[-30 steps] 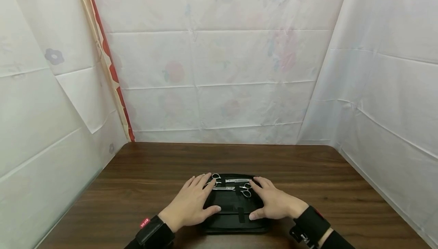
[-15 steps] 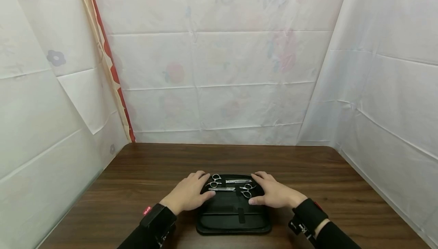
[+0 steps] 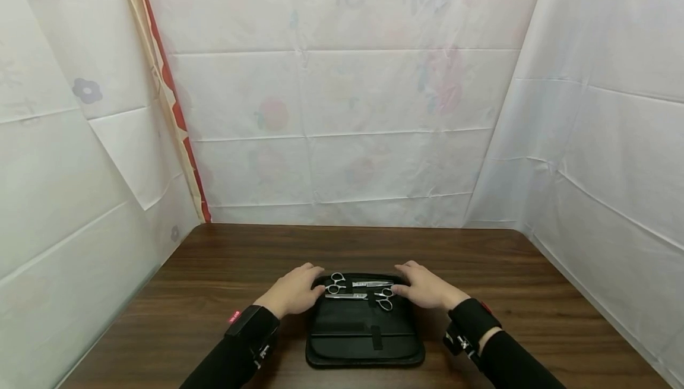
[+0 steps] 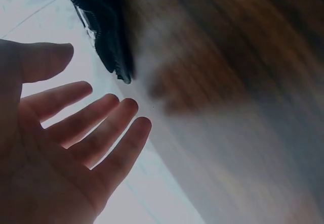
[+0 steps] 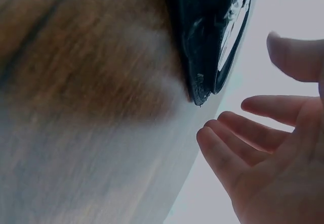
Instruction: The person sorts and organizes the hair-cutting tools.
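Note:
A black case (image 3: 352,320) lies opened flat on the table, showing two pairs of silvery scissors in its far half. One pair of scissors (image 3: 372,284) has its finger loops to the left; the nearer pair (image 3: 347,296) has its loops to the right. At the case's far left corner is my left hand (image 3: 293,289), fingers extended and holding nothing. My right hand (image 3: 426,285) is at the far right corner, its fingers also extended. In the wrist views both palms face the black case (image 4: 104,27) with spread fingers; whether a thumb touches it I cannot tell.
The brown wooden table (image 3: 224,294) stretches around the case. White sheeting (image 3: 342,92) hangs behind it and along both sides. Black bands (image 3: 252,328) with small cameras sit on both wrists.
Both hands have drawn apart and away from the scissors, toward the case's far corners, uncovering more of the case. The case and scissors stay nearly in place.

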Demonstrator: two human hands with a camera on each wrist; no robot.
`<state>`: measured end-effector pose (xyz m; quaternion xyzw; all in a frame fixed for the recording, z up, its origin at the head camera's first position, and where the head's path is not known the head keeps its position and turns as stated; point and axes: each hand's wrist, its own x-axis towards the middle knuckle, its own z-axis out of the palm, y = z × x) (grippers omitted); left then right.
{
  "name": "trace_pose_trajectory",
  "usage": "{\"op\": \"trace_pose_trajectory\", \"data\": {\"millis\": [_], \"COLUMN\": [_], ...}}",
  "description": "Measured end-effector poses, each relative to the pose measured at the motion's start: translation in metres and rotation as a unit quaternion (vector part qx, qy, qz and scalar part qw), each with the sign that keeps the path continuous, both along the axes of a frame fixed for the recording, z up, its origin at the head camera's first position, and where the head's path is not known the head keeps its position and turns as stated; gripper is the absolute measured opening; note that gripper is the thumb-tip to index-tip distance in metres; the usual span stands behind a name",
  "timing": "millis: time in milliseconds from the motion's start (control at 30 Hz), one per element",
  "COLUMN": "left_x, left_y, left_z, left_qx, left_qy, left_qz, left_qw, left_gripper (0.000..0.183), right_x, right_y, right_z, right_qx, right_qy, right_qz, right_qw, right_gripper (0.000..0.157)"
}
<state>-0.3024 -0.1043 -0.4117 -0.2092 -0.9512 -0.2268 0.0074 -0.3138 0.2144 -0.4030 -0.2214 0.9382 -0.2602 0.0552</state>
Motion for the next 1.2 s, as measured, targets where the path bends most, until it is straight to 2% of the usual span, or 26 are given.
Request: {"op": "trace_pose_trajectory", "data": {"millis": [133,333,767,1200], "left_x": [-0.007,-0.017,-0.025,-0.029], "left_y": [0.003,0.007,0.01,0.014], "left_z": [-0.002,-0.005,-0.008,-0.011], "left_qx": [-0.007,-0.026,-0.042,-0.067], "left_qy": [0.002,0.028,0.035,0.044], "left_qz": [0.005,0.012,0.025,0.036], "left_qw": [1.0,0.9992,0.9982,0.9961], "left_gripper": [0.04,0.031,0.024,0.018], "right_x": [-0.006,-0.013,-0.018,-0.026], "right_y": [-0.002,-0.004,-0.012,-0.015], "right_z": [-0.001,-0.007,-0.015,-0.015], "right_qx": [0.004,0.018,0.058,0.076], "right_qy": [0.015,0.038,0.093,0.089], "right_qz": [-0.009,-0.016,-0.047,-0.051], "right_qw": [1.0,0.999,0.993,0.992], "right_gripper": [0.046,0.033,0.014,0.009]}}
